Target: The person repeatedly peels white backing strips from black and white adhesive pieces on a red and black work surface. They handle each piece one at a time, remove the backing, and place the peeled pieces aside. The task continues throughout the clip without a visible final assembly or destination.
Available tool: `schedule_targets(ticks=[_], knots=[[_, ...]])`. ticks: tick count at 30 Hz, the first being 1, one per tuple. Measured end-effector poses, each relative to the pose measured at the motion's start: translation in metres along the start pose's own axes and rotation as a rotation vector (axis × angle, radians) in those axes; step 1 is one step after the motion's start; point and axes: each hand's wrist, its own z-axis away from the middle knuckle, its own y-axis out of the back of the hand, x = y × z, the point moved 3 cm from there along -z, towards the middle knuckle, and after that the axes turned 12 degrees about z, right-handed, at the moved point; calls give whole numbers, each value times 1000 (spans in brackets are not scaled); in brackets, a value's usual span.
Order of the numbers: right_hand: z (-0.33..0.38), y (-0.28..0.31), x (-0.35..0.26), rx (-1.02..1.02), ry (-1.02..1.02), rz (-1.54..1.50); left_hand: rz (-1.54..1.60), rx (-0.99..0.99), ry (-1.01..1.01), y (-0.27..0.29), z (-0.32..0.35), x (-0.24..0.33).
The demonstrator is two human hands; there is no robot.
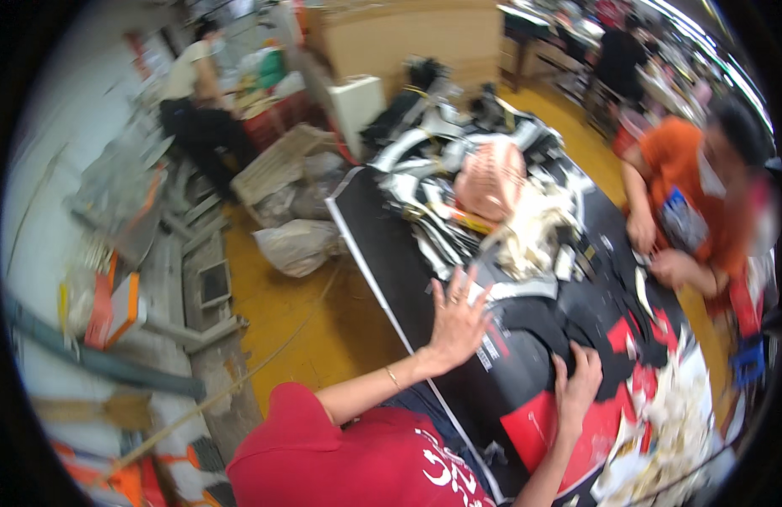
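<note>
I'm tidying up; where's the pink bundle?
In the head view's upper part, right of centre: the pink bundle lies beyond the left hand, among black-and-white pieces, beside cream strips.

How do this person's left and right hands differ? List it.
The left hand is spread open; the right hand has bent fingers. The left hand appears empty; the right hand touches a black cut piece. The left hand has a thin wrist bracelet; the right hand shows none. Both are bare, over the table.

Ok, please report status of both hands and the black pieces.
Left hand open, spread wide. Right hand on black pieces, grip unclear. Pale scraps heaped to its right.
</note>
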Motion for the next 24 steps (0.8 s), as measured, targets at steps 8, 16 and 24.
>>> schedule_targets(ticks=[8,16,24], knots=[[9,1,-17,285,45,275,138,23,-95,14,-5,22],[18,18,-19,225,-110,-98,179,-115,-109,3,-14,28],[81,62,40,-201,-603,-614,79,-170,-158,1,-17,27]])
